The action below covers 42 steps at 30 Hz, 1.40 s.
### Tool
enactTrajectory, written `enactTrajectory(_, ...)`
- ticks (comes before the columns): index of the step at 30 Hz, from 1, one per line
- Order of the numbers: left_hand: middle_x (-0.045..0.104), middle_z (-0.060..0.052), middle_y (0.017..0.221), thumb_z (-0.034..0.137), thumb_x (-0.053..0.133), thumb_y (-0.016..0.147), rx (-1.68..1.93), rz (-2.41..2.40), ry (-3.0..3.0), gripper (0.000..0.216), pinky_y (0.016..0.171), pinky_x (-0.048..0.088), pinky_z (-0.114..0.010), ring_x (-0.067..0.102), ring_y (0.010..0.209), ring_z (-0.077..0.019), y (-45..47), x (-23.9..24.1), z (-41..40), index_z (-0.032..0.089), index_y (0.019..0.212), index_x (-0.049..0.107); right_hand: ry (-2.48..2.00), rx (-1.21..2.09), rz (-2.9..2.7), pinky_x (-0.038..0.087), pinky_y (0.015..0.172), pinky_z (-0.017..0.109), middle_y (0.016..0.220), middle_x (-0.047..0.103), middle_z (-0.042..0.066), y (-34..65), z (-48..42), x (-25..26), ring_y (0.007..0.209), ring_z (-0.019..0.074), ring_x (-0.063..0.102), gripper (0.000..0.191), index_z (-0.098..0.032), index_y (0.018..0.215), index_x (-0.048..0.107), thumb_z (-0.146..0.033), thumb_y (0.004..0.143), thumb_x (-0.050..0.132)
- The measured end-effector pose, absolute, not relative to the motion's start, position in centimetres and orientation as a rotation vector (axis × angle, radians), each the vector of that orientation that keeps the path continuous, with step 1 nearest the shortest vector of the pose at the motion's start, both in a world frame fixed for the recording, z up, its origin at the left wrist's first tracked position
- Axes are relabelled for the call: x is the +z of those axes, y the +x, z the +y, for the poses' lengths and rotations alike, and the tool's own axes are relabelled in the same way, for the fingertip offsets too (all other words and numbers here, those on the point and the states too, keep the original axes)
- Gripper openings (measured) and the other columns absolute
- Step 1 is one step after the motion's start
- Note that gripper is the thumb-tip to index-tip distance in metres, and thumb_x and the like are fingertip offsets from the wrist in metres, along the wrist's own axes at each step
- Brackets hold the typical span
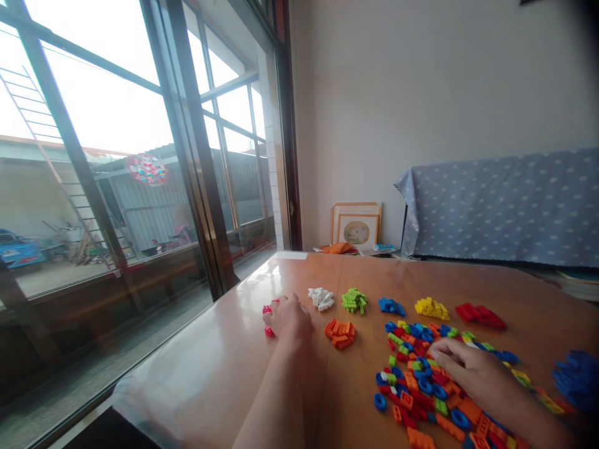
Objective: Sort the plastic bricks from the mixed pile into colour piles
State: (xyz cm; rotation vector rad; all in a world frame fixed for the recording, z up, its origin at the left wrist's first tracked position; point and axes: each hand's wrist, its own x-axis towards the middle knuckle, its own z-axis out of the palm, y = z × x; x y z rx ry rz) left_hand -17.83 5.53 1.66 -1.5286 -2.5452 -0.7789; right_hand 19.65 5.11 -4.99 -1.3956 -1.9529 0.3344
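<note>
Just below the centre of the frame, the left hand covers part of a small pink block pile on the brown table, while at lower right the right hand rests over a mixed spread of coloured pieces, its fingertips among them. Between and above the hands sit separate piles: white, lime green, blue, yellow and red in a row, with orange below the white and green. Glass panels fill the upper left, and a dotted cloth hangs at middle right.
</note>
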Motion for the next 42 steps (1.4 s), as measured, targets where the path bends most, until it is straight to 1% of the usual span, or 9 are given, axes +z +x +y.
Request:
enactTrajectory(6, 0.063, -0.013, 0.119, 0.025, 0.047, 0.089, -0.764, -2.566, -1.489, 0.027, 0.091, 0.034, -0.048, 0.050, 0.114, -0.0346, -17.8, 1.4, 5.9, 0.026, 0.106, 0.068, -1.438, 0.409, -1.953, 0.046, 0.058, 0.029, 0.056, 0.062, -0.001, 19.6, 4.9, -4.7, 0.057, 0.0200, 0.058, 0.034, -0.026, 0.076, 0.069, -0.055, 0.082, 0.054)
enactTrajectory(12, 0.063, -0.009, 0.120, 0.029, 0.047, 0.091, -0.842, -2.336, -1.636, 0.029, 0.089, 0.036, -0.044, 0.049, 0.113, -0.0318, -15.7, 1.4, 5.5, 0.028, 0.112, 0.067, -1.476, 0.472, -1.913, 0.047, 0.062, 0.028, 0.061, 0.065, 0.000, 19.7, 4.5, -4.0, 0.063, 0.0206, 0.060, 0.037, -0.024, 0.081, 0.070, -0.057, 0.082, 0.054)
enactTrajectory(20, 0.068, -0.006, 0.112, 0.028, 0.050, 0.092, -0.940, -2.015, -2.118, 0.020, 0.088, 0.039, -0.039, 0.054, 0.106, -0.0273, -11.5, 1.3, 4.3, 0.027, 0.100, 0.069, -1.480, 0.498, -1.907, 0.046, 0.062, 0.028, 0.063, 0.066, 0.000, 20.1, 4.7, -4.4, 0.066, 0.0208, 0.060, 0.034, -0.023, 0.083, 0.070, -0.054, 0.082, 0.055)
enactTrajectory(24, 0.070, -0.004, 0.101, 0.027, 0.052, 0.092, -0.996, -1.893, -2.349, 0.018, 0.087, 0.041, -0.035, 0.057, 0.100, -0.0236, -9.8, 1.3, 3.5, 0.025, 0.093, 0.069, -1.535, 0.519, -1.913, 0.043, 0.061, 0.027, 0.067, 0.066, 0.000, 20.2, 4.5, -4.2, 0.065, 0.0193, 0.058, 0.029, -0.023, 0.088, 0.069, -0.047, 0.084, 0.054)
enactTrajectory(27, 0.070, -0.004, 0.099, 0.026, 0.051, 0.092, -1.013, -1.786, -2.503, 0.018, 0.087, 0.042, -0.033, 0.059, 0.097, -0.0219, -8.9, 1.0, 3.2, 0.024, 0.093, 0.069, -1.577, 0.507, -1.915, 0.038, 0.059, 0.027, 0.066, 0.062, -0.002, 20.1, 4.2, -3.9, 0.062, 0.0173, 0.054, 0.024, -0.022, 0.088, 0.067, -0.040, 0.085, 0.051)
enactTrajectory(30, 0.071, -0.003, 0.099, 0.023, 0.051, 0.091, -0.971, -1.695, -2.633, 0.018, 0.083, 0.043, -0.031, 0.059, 0.095, -0.0210, -8.2, 0.6, 3.1, 0.024, 0.093, 0.069, -1.552, 0.527, -1.927, 0.036, 0.060, 0.025, 0.067, 0.061, -0.002, 19.6, 3.8, -3.5, 0.063, 0.0153, 0.053, 0.017, -0.022, 0.084, 0.065, -0.031, 0.083, 0.051)
enactTrajectory(36, 0.070, -0.003, 0.092, 0.023, 0.050, 0.092, -0.814, -1.509, -2.868, 0.021, 0.080, 0.043, -0.029, 0.060, 0.090, -0.0200, -6.8, 0.4, 2.2, 0.025, 0.094, 0.070, -1.536, 0.616, -1.993, 0.026, 0.053, 0.023, 0.057, 0.050, -0.006, 18.4, 3.0, -2.9, 0.054, 0.0117, 0.043, 0.012, -0.022, 0.082, 0.066, -0.024, 0.079, 0.054)
enactTrajectory(39, 0.069, -0.003, 0.093, 0.023, 0.053, 0.090, -0.726, -1.427, -2.983, 0.020, 0.080, 0.043, -0.030, 0.060, 0.090, -0.0202, -6.3, 0.7, 1.7, 0.026, 0.096, 0.071, -1.518, 0.684, -2.046, 0.027, 0.053, 0.023, 0.058, 0.052, -0.006, 18.2, 2.6, -2.8, 0.054, 0.0113, 0.044, 0.013, -0.022, 0.081, 0.067, -0.022, 0.079, 0.054)
enactTrajectory(42, 0.069, -0.003, 0.099, 0.026, 0.058, 0.086, -0.687, -1.370, -3.030, 0.018, 0.083, 0.043, -0.032, 0.058, 0.094, -0.0219, -6.1, 0.8, 1.4, 0.027, 0.099, 0.071, -1.504, 0.730, -2.098, 0.028, 0.054, 0.023, 0.062, 0.058, -0.004, 18.0, 2.2, -2.6, 0.058, 0.0120, 0.048, 0.012, -0.022, 0.084, 0.070, -0.027, 0.080, 0.060)
